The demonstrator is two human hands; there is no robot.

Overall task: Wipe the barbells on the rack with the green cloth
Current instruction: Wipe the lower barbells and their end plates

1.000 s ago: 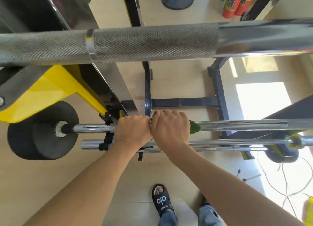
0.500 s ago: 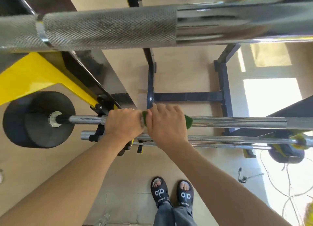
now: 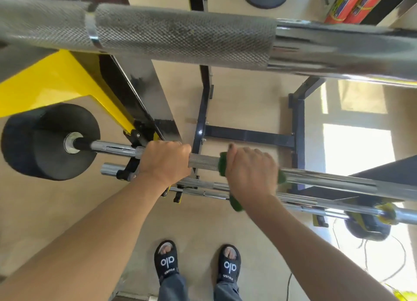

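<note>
On the far left, a black weight plate (image 3: 48,140) sits on the end of the barbell (image 3: 327,180) I am cleaning; if I shove the bar sideways too hard, that loaded end could roll or shift in its rack hook (image 3: 135,138). My left hand (image 3: 165,162) is wrapped around the bar just beside the hook, fingers curled over the top and gripping bare metal to steady it. Being that close to the hook, my knuckles could get pinched if the bar slides left. Between my hands lies a short stretch of rough, cross-hatched steel. My right hand (image 3: 249,173) is clamped around the green cloth (image 3: 235,204), which is wrapped round the same bar, with one end poking out at my thumb and a tail hanging below my wrist. That rough surface could snag the cloth and drag it out of my grip. The loose tail could catch on the lower bars (image 3: 304,201) just underneath. Further right the smooth chrome is slick, so my hand could slip.
</note>
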